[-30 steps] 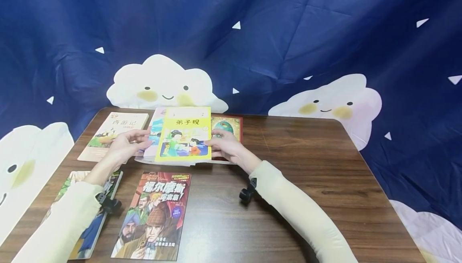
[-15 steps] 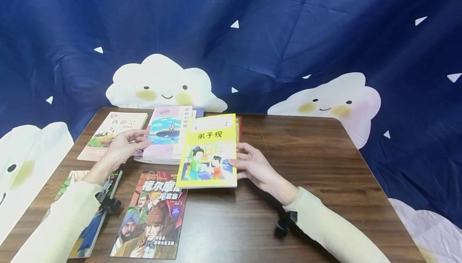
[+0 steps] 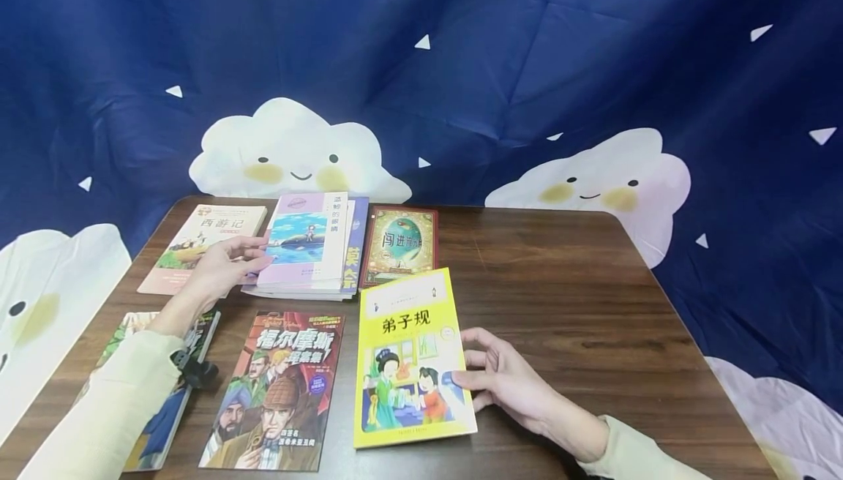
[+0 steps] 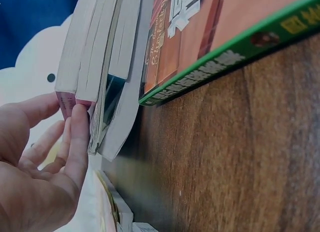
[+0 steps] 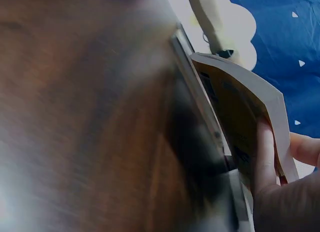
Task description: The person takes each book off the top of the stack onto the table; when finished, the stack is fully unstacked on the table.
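Change: the yellow book (image 3: 411, 363) is off the stack. One second ago it lay over the purple book (image 3: 309, 242) with a hand at either side; now only the right hand (image 3: 514, 385) has it, nearer the viewer. The purple book's cover is uncovered at the top of the stack, and the red-and-gold book (image 3: 402, 246) beyond shows almost fully. Judgement: the separation is done, and the yellow book's support rests with one side only.

Hands: the right is closed in a pinch, thumb on the front cover, fingers behind the right edge. The left hand (image 3: 227, 264) stays at the stack's left edge, digits bent close about the purple book; cannot tell how many books it grips.

Position: yellow book is to the right of the detective book (image 3: 273, 392), raised above the counter (image 3: 560, 282) at least in part. Cannot tell whether its lower edge touches down.

Appearance: bright yellow paperback, slightly turned, white band above large black characters. Below, a picture of a figure in green and a smaller one in red. Right wrist view: back cover in shadow, pale page edges slightly bowed.
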Motion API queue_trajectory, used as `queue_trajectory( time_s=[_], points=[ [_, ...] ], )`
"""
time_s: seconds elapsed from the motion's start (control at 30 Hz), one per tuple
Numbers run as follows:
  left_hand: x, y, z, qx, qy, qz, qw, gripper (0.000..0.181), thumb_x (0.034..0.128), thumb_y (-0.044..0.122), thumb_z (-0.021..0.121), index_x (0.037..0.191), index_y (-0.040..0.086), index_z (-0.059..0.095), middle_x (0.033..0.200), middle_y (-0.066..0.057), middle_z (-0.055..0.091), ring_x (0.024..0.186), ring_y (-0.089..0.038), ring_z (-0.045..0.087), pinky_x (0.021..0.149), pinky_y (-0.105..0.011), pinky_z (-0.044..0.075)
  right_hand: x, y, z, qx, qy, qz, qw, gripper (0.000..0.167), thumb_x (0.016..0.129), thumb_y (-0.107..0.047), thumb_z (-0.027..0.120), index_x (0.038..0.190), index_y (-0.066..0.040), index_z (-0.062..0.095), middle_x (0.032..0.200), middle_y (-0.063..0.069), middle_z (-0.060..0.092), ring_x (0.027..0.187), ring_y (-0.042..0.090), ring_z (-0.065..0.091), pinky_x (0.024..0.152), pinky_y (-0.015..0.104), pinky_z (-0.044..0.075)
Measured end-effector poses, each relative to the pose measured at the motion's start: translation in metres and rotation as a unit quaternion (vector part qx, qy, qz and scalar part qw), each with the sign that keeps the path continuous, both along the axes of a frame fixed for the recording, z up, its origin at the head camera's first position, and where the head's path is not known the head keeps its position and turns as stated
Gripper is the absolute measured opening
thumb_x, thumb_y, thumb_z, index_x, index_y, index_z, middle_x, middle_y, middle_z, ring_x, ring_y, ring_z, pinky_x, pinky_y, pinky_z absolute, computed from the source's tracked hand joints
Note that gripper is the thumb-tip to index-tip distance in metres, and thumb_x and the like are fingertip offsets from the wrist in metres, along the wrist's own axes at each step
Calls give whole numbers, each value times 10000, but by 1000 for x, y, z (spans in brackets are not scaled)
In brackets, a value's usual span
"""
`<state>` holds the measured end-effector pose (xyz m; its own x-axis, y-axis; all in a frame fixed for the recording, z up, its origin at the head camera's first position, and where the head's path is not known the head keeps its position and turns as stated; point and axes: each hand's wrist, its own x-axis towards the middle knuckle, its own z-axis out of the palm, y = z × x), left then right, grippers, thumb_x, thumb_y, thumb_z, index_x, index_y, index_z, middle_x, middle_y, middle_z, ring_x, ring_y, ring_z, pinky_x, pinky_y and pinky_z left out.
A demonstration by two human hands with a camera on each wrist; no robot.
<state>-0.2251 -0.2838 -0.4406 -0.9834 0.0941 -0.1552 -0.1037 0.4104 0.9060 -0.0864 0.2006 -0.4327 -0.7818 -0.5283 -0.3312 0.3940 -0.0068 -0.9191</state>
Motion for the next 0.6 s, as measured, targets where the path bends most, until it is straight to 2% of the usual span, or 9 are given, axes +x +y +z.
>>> queue_trajectory(
  time_s=[0.13, 0.33, 0.47, 0.6],
  points=[
    [-1, 0, -1, 63, -14, 7, 10000, 682, 1015, 302, 730, 1556, -14, 457, 1203, 1, 597, 925, 54, 659, 834, -202, 637, 14, -1, -8, -17, -191, 97, 9998, 595, 973, -79, 735, 1438, 18, 377, 1206, 109, 734, 1001, 236, 776, 750, 335, 676],
    [0, -1, 0, 146, -28, -15, 9999, 681, 1019, 284, 725, 1559, -25, 446, 1182, 28, 593, 928, 59, 660, 830, -200, 637, 27, -7, -20, 56, -495, -47, 9987, 593, 968, -69, 741, 1403, 45, 355, 1206, 145, 720, 1005, 266, 775, 766, 381, 681],
    [0, -1, 0, 143, -66, 6, 9999, 682, 1019, 287, 726, 1561, -19, 446, 1169, 38, 594, 920, 61, 665, 825, -201, 637, 27, -7, -23, 316, -388, -21, 9987, 580, 954, -72, 752, 1380, 77, 389, 1128, 141, 734, 971, 257, 775, 768, 402, 681],
    [1, -1, 0, 118, -86, 38, 9999, 683, 1012, 302, 734, 1561, 3, 459, 1177, 27, 593, 921, 59, 668, 825, -207, 638, 21, -2, -23, 894, -115, 138, 9958, 511, 970, -116, 739, 1340, 107, 465, 1016, 99, 730, 861, 199, 763, 709, 373, 681]
  ],
)
